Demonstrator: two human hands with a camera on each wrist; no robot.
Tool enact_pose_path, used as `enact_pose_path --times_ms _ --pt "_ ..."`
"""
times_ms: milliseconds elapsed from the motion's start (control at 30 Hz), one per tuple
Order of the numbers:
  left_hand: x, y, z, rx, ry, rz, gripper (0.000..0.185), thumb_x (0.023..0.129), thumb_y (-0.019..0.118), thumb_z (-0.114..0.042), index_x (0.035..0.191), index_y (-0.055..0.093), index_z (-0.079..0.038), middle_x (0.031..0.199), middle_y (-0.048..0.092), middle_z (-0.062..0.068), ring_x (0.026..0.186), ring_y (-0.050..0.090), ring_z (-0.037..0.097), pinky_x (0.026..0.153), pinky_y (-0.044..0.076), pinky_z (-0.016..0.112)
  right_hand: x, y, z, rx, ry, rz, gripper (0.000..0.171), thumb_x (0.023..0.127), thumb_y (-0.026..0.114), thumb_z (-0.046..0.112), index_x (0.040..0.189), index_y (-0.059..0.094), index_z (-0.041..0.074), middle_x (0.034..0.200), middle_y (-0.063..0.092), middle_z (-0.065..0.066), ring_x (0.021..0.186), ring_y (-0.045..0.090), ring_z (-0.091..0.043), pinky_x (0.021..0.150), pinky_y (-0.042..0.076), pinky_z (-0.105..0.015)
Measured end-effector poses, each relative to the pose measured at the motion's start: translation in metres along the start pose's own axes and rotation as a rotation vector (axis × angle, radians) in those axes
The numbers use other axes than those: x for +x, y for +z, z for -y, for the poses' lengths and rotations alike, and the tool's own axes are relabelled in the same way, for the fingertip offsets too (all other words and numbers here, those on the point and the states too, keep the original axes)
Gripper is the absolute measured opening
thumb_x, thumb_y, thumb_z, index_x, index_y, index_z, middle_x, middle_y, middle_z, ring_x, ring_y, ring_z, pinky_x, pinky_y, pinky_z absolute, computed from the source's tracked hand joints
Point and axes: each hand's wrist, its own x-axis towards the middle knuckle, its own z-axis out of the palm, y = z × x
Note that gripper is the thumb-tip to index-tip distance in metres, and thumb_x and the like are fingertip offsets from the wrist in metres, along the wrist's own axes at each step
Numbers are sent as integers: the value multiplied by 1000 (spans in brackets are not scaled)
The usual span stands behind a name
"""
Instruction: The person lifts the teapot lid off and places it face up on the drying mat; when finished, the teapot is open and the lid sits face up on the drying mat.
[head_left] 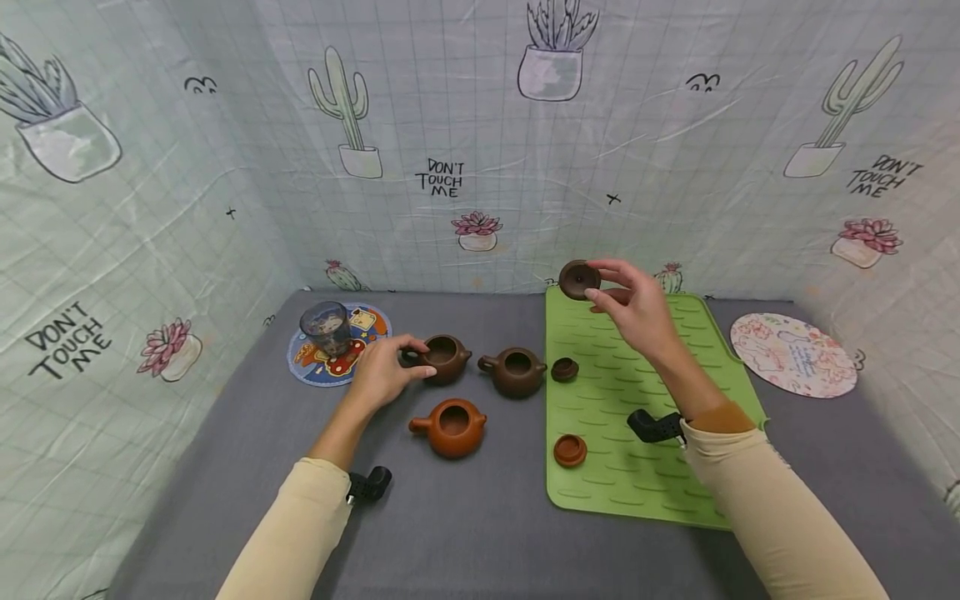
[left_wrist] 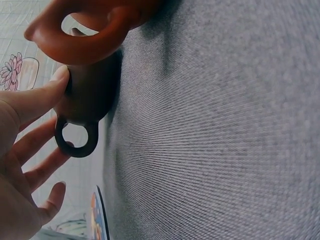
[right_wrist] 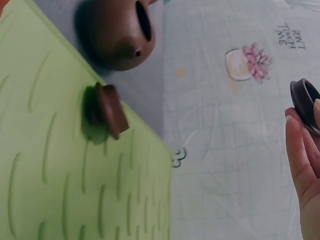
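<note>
My left hand (head_left: 382, 369) grips the leftmost dark brown teapot (head_left: 447, 371) at its handle side, thumb against the body in the left wrist view. That teapot stands on the table with its top uncovered. Held up over the far edge of the green mat (head_left: 615, 483), a dark round lid (head_left: 579, 280) is pinched between the thumb and fingers of my right hand (head_left: 636, 308). A second brown teapot (head_left: 517, 383) and an orange-brown teapot (head_left: 453, 442), both lidless, stand close by. On the mat's left side lie a brown lid (head_left: 564, 369) and an orange-brown lid (head_left: 570, 450).
Left of the teapots, a clear glass (head_left: 327, 329) stands on a round blue patterned coaster (head_left: 300, 367). A pale pink round coaster (head_left: 795, 354) lies right of the mat. Printed cloth (head_left: 480, 125) hangs behind and beside the grey table (head_left: 465, 533).
</note>
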Motion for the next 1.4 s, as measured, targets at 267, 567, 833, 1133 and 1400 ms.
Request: enact_pose_path --times_ms 267,567,833,1133,1400 --pt "1 0 1 -2 -1 5 33 81 87 -33 109 77 -20 120 76 7 113 68 32 95 49 51 -9 1 -19 -24 137 49 46 102 62 12 148 54 10 149 51 -27 81 68 11 71 57 -13" --pt "0 -1 1 -5 -1 -1 33 80 88 -32 109 78 -20 118 76 7 112 68 32 94 50 50 -13 5 -41 -81 225 78 47 100 68 20 146 57 17 147 55 -20 101 75 -21 71 57 -23" --pt "1 0 2 -13 -7 6 33 80 88 -32 109 78 -20 119 76 6 112 68 31 95 50 50 -16 9 -66 -148 233 122 48 97 70 14 144 59 14 148 55 -21 114 70 -41 84 63 -38" --pt "2 0 2 -16 -18 13 32 81 87 -32 109 78 -20 120 76 6 115 67 31 97 49 50 -13 21 -77 -255 193 224 46 97 65 0 141 61 11 146 58 -21 113 70 -43 70 58 -35" --pt "3 1 3 -21 -17 10 33 80 88 -32 109 78 -20 118 76 5 113 68 29 95 50 49 -10 30 -88 -321 151 277 43 96 64 -4 137 63 9 142 62 -20 112 70 -44 90 59 -52"
